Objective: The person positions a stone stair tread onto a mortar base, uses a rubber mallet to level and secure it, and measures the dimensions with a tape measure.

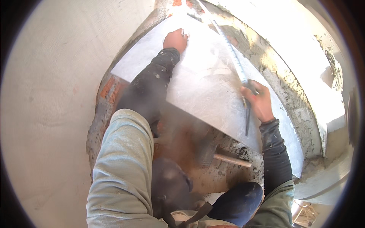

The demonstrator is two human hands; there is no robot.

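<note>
A pale, glossy stone slab or large tile (213,87) lies in front of me, its near edge running slantwise. My left hand (176,40) is closed at the slab's far left part, fingers bent together. Whatever it pinches is too small and washed out by glare to make out. On the right, my right hand (260,102) grips a tape measure (249,86). Its pale blade (230,47) stretches out over the slab toward the far edge. Below the tape case, a thin dark strip (248,122), perhaps a strap or pencil, hangs beside my fingers.
A hammer-like tool with a wooden handle (232,160) lies below the slab's near edge; its dark head is blurred. Rough mortar (294,89) and red brick (111,89) border the slab. A plain pale wall (53,102) rises at left. My knees are close to the near edge.
</note>
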